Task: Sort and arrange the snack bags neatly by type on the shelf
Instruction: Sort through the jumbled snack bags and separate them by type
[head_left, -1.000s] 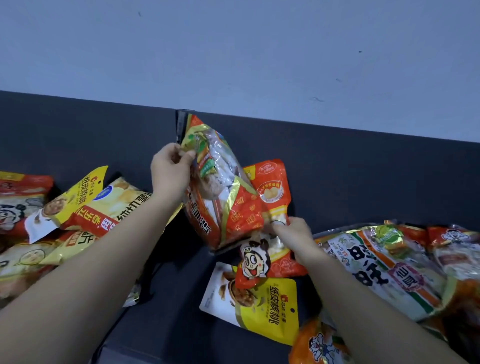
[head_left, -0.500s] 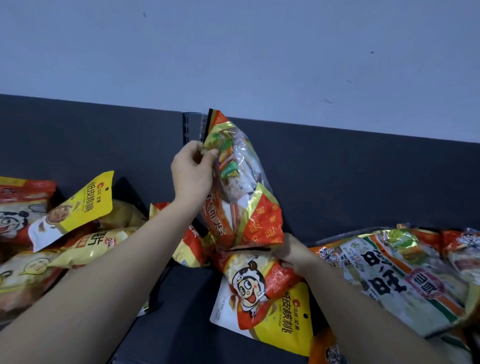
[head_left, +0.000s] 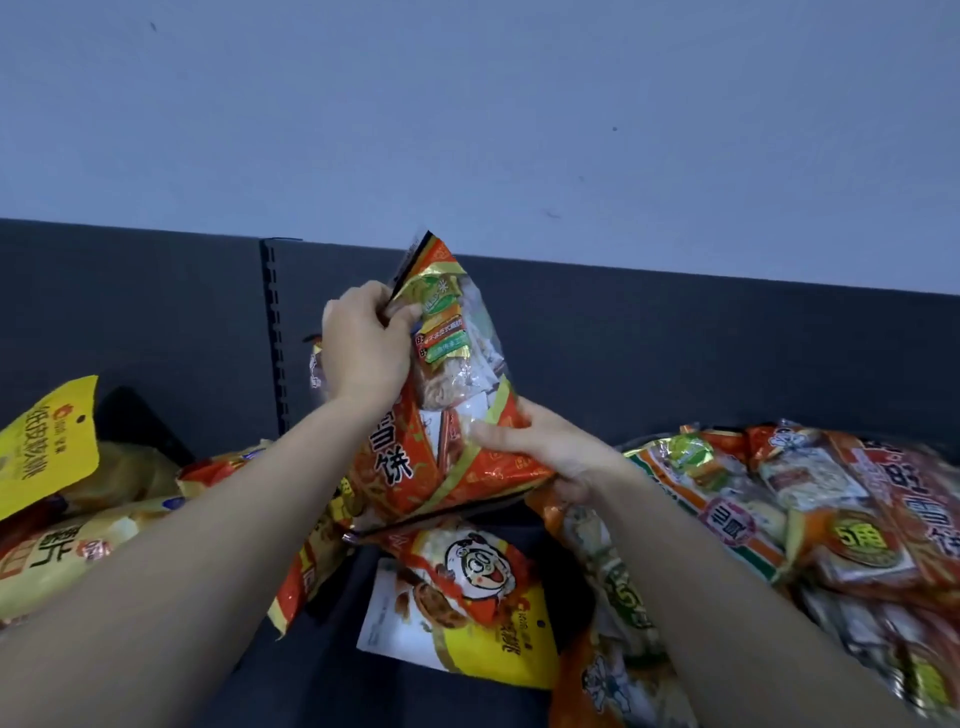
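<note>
Fingers (head_left: 402, 312) of your left hand (head_left: 363, 358) are curled tight over the top seal of the orange rice-cracker bag (head_left: 457, 462), and your right hand (head_left: 550, 452) pinches its lower right edge, thumb laid across the front. Between the two you hold the bag close to upright over the middle of the shelf (head_left: 675, 353), its long axis running from the low near end at your right hand up to the far top seal. Just beneath it lies a cartoon-face bag (head_left: 472, 566), resting on a yellow pouch (head_left: 498, 649); whether your bag's bottom edge touches it I cannot tell. What your next move turns on, I judge, is the side: the heap of matching rice-cracker bags (head_left: 779, 499) sits to the right, just beside your right wrist, while the yellow bags (head_left: 52, 452) pile up well apart on the left, beyond your left forearm. Your right hand is nearer the matching heap, so it would likely lead as the left lets the seal go. Those bags lie flat, so you would need to tip the long axis down to lay yours among them
</note>
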